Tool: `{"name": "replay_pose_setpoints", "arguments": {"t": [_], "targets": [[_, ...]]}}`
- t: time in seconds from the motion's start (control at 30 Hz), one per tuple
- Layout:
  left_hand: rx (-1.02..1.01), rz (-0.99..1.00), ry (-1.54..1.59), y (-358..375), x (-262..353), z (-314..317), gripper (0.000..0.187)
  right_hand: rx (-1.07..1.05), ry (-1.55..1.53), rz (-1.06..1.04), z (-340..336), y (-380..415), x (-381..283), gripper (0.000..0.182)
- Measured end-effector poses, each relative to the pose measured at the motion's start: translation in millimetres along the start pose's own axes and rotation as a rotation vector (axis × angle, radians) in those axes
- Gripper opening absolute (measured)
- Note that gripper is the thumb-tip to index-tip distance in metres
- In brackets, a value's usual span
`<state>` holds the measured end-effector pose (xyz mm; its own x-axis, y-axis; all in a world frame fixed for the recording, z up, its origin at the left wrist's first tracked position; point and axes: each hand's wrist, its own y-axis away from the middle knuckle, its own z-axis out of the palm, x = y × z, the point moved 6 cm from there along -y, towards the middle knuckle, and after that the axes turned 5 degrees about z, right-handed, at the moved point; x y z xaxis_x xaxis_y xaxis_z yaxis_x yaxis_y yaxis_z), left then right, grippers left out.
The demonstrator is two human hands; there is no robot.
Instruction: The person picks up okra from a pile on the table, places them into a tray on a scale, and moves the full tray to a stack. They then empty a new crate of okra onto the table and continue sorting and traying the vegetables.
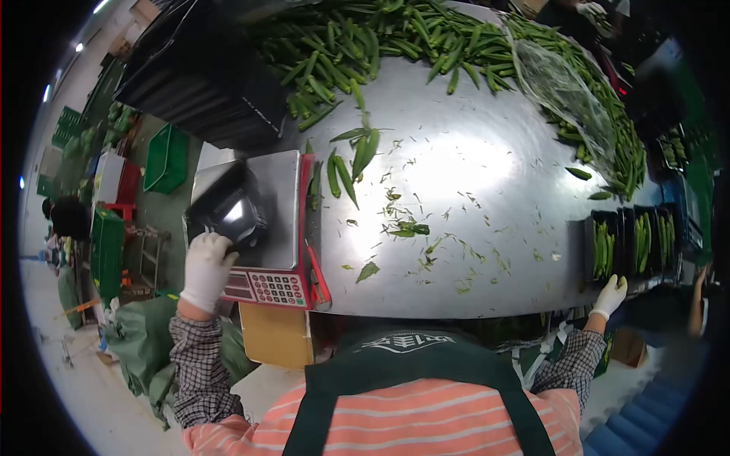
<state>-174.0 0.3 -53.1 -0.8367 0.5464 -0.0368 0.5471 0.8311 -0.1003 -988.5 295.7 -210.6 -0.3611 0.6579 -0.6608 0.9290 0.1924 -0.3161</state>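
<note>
My left hand, in a white glove, has its fingers closed on the near edge of a black plastic tray. That tray sits tilted on the metal plate of a red digital scale, and I see nothing in it. At the right table edge, my gloved right hand is at the near end of a black tray of okra, fingers curled against it. More okra-filled black trays stand beside that one.
A large heap of okra covers the table's far side, partly under clear plastic. Stacked black trays rise behind the scale. A red-handled tool lies beside it. Trimmings and loose okra dot the metal table.
</note>
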Motion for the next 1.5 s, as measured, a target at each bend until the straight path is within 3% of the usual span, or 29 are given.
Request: {"name": "replay_pose_setpoints", "arguments": {"t": [0.03, 0.07, 0.1, 0.17, 0.23, 0.33, 0.37, 0.43, 0.53, 0.63, 0.67, 0.77, 0.93, 1.07, 1.17, 1.23, 1.37, 1.4, 1.5], "targets": [[-0.080, -0.083, 0.011, 2, 1, 7, 0.035, -0.074, -0.071, -0.067, 10, 8, -31, 0.039], [-0.027, -0.111, -0.013, -6, 18, -13, 0.046, -0.145, -0.143, -0.133, 22, 15, -59, 0.037], [0.095, -0.084, 0.082, -16, 37, -34, 0.049, -0.216, -0.212, -0.199, 34, 24, -88, 0.034], [0.331, -0.032, 0.276, -36, 69, -61, 0.053, -0.340, 0.002, -0.430, 62, 60, -160, 0.029], [0.317, -0.031, 0.409, -64, 95, -49, 0.044, -0.551, -0.293, -0.418, 116, 100, -181, 0.026], [0.082, -0.142, 0.500, -113, 129, 49, 0.041, -0.780, -0.294, -0.679, 150, 186, -256, 0.021], [-0.049, -0.206, 0.451, -129, 135, 86, 0.045, -0.795, -0.326, -0.794, 149, 209, -279, 0.020], [-0.173, -0.421, 0.292, -147, 129, 138, 0.065, -0.914, -0.391, -0.795, 150, 236, -305, 0.018], [-0.186, -0.611, 0.116, -147, 116, 169, 0.083, -1.000, -0.429, -0.823, 151, 247, -321, 0.017], [-0.210, -0.777, 0.199, -142, 106, 187, 0.092, -1.043, -0.433, -0.809, 158, 243, -324, 0.016], [-0.130, -0.790, 0.162, -142, 108, 185, 0.093, -1.055, -0.436, -0.797, 162, 242, -326, 0.015], [-0.141, -0.784, 0.175, -155, 106, 175, 0.090, -1.069, -0.527, -0.796, 172, 245, -343, 0.010], [-0.104, -0.752, 0.165, -167, 102, 175, 0.083, -1.132, -0.533, -0.990, 210, 282, -400, 0.013], [-0.099, -0.838, 0.217, -169, 94, 189, 0.070, -1.131, -0.312, -1.441, 264, 347, -462, 0.019], [-0.165, -0.886, 0.335, -171, 94, 191, 0.050, -0.852, -0.280, -1.719, 287, 383, -486, 0.019], [-0.177, -0.884, 0.402, -166, 92, 195, 0.045, -0.830, -0.228, -1.828, 297, 397, -491, 0.018], [0.114, -0.774, 0.441, -156, 97, 168, 0.039, -0.997, 0.140, -1.915, 295, 396, -497, 0.020], [0.200, -0.735, 0.430, -161, 98, 150, 0.036, -0.967, 0.090, -1.916, 299, 393, -491, 0.020], [0.521, -0.580, 0.384, -189, 82, 104, 0.032, -1.178, 0.108, -1.790, 282, 364, -486, 0.024]]}}
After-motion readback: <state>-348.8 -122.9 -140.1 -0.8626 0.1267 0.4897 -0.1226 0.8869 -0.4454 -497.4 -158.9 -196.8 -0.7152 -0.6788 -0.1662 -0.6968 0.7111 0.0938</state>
